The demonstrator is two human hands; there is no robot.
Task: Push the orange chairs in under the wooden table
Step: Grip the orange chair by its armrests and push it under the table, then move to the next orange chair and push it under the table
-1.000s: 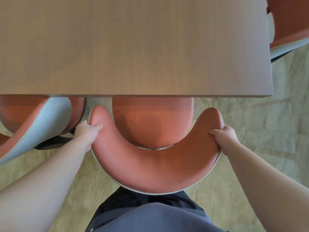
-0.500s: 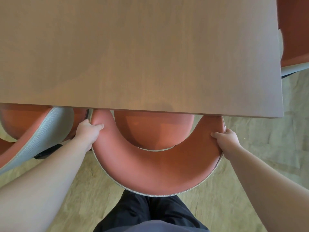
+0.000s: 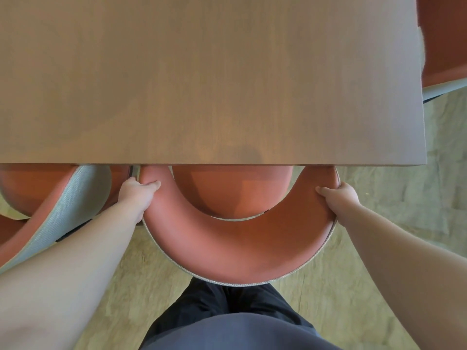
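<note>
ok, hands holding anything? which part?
Both on the middle chair: left hand grips the left end of its curved backrest, right hand the right end, thumbs on top.

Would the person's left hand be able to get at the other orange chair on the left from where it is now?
Probably yes: the left hand grips the middle chair right beside the neighbouring chair, with nothing between them. It would have to let go first.

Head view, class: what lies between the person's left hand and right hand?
In the head view, the curved orange backrest of the chair spans the stretch between the left hand and right hand, each gripping one end; its seat shows inside the curve.
</note>
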